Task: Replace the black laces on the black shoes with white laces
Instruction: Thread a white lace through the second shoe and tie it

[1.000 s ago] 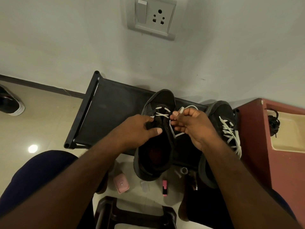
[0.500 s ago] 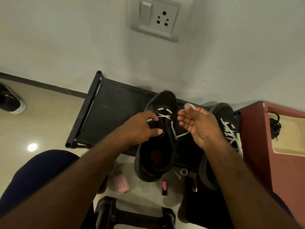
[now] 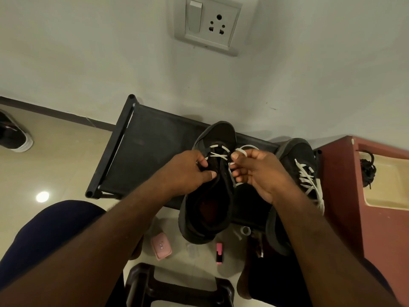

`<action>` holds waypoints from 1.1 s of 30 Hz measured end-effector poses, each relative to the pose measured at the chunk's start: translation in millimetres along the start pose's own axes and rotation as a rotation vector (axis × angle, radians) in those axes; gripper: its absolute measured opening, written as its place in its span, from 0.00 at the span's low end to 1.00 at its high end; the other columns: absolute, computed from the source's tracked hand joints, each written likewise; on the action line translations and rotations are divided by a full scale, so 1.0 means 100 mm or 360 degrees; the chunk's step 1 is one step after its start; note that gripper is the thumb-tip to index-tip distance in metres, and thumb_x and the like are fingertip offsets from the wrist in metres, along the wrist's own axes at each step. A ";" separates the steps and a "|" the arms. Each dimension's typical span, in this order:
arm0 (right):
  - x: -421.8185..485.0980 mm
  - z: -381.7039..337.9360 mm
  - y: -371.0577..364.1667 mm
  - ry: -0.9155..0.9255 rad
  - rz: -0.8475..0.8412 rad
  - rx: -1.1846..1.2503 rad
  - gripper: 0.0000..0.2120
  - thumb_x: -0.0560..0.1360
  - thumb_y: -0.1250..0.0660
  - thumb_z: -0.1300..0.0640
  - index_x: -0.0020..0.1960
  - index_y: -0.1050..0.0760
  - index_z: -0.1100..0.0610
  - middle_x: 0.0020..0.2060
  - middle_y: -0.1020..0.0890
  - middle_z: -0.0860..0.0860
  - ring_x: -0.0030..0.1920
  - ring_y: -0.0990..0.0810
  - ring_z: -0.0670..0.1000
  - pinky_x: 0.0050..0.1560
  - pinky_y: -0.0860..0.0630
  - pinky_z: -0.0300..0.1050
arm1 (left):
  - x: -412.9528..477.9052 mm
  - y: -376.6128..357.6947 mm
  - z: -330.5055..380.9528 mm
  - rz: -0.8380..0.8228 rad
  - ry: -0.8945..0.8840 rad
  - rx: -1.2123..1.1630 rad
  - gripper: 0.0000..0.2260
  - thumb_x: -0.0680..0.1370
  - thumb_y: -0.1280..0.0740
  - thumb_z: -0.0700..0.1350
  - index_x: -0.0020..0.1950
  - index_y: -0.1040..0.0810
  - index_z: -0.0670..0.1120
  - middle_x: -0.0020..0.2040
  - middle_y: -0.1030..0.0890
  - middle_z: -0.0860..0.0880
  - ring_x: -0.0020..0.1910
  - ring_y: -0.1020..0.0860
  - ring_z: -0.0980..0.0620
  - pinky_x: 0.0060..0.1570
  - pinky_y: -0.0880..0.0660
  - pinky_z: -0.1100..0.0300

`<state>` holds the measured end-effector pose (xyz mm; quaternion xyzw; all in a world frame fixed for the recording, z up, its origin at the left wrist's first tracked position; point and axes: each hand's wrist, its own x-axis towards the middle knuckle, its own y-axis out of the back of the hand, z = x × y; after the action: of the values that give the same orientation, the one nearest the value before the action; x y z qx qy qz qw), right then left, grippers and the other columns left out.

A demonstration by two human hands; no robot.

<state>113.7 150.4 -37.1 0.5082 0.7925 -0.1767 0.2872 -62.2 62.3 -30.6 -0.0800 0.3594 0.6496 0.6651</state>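
A black shoe (image 3: pixel 208 209) lies on the black rack shelf (image 3: pixel 152 151), toe toward the wall, with a white lace (image 3: pixel 218 155) crossed through its front eyelets. My left hand (image 3: pixel 188 171) grips the shoe's left eyelet edge. My right hand (image 3: pixel 254 171) pinches the lace's free end, which loops above my fingers. A second black shoe (image 3: pixel 296 158), laced in white, lies to the right, partly hidden by my right forearm. A bundle of black laces (image 3: pixel 367 171) lies on the red-brown stand (image 3: pixel 340 191).
The wall with a socket plate (image 3: pixel 212 25) is close behind the rack. Under the rack lie a pink box (image 3: pixel 161 245), a pink and black marker (image 3: pixel 219 253) and small bits. A dark stool (image 3: pixel 179 289) is below me. Another shoe (image 3: pixel 13 136) lies far left on the floor.
My right hand, spread open half a second ago, has curled in and pinches the lace beside the eyelets. The left hand has kept its hold on the shoe.
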 end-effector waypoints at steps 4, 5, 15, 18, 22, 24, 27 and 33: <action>0.01 0.02 -0.01 0.0097 0.0117 -0.0083 0.06 0.77 0.29 0.60 0.50 0.22 0.62 0.35 0.17 0.55 0.30 0.21 0.48 0.31 0.23 0.40 | -0.01 0.01 -0.01 -0.0013 0.0002 0.0005 0.11 0.77 0.29 0.49 0.56 0.25 0.48 0.40 0.21 0.49 0.39 0.21 0.54 0.40 0.26 0.60; 0.01 0.01 -0.01 0.0094 0.0139 0.0031 0.06 0.77 0.29 0.60 0.52 0.22 0.62 0.34 0.18 0.55 0.30 0.21 0.48 0.31 0.24 0.39 | -0.01 0.01 -0.01 -0.0006 -0.0003 0.0012 0.11 0.76 0.29 0.49 0.56 0.25 0.48 0.40 0.21 0.49 0.39 0.21 0.54 0.41 0.25 0.60; -0.11 0.01 -0.18 -0.0135 -0.0019 0.0603 0.04 0.76 0.30 0.57 0.45 0.21 0.58 0.33 0.18 0.52 0.30 0.21 0.45 0.30 0.24 0.34 | -0.02 0.02 0.02 0.0081 -0.0020 0.0063 0.19 0.75 0.27 0.50 0.65 0.25 0.49 0.41 0.22 0.53 0.40 0.22 0.57 0.39 0.29 0.65; -0.06 -0.09 -0.17 0.0067 -0.0008 0.0506 0.03 0.77 0.32 0.63 0.49 0.21 0.61 0.34 0.19 0.53 0.33 0.20 0.47 0.34 0.22 0.36 | -0.01 0.01 0.02 0.0087 0.0008 0.0040 0.20 0.75 0.27 0.50 0.65 0.25 0.48 0.46 0.21 0.51 0.44 0.22 0.56 0.39 0.29 0.65; 0.00 -0.13 -0.19 0.0187 -0.0071 0.0063 0.06 0.78 0.35 0.68 0.53 0.22 0.63 0.38 0.17 0.55 0.37 0.17 0.49 0.41 0.19 0.39 | -0.05 0.02 0.01 0.0069 0.0060 0.0080 0.19 0.74 0.27 0.52 0.61 0.27 0.49 0.47 0.23 0.52 0.44 0.23 0.56 0.39 0.28 0.64; 0.04 -0.18 -0.25 0.0214 -0.0090 -0.0282 0.05 0.79 0.35 0.67 0.52 0.21 0.62 0.39 0.17 0.55 0.37 0.18 0.48 0.40 0.19 0.38 | -0.09 0.05 0.01 -0.0025 0.0097 0.0101 0.19 0.74 0.27 0.53 0.61 0.29 0.50 0.49 0.23 0.51 0.45 0.23 0.56 0.40 0.27 0.63; 0.12 -0.27 -0.32 0.0281 -0.0091 -0.0825 0.04 0.80 0.34 0.64 0.49 0.20 0.60 0.38 0.18 0.55 0.37 0.19 0.48 0.40 0.20 0.38 | -0.20 0.03 0.00 -0.0189 0.0047 0.0218 0.28 0.71 0.25 0.56 0.67 0.32 0.51 0.54 0.26 0.52 0.50 0.24 0.55 0.42 0.26 0.65; 0.22 -0.36 -0.41 0.0314 -0.0125 -0.1087 0.07 0.75 0.29 0.67 0.51 0.24 0.62 0.35 0.18 0.56 0.32 0.18 0.48 0.33 0.21 0.40 | -0.35 -0.45 -0.12 0.0545 -0.0201 0.0658 0.22 0.76 0.31 0.51 0.68 0.31 0.51 0.59 0.30 0.51 0.57 0.28 0.52 0.55 0.24 0.55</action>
<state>59.7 169.2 -23.7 0.3666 0.8487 0.1375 0.3556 -21.4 21.0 -35.2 0.1601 0.4505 0.6691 0.5690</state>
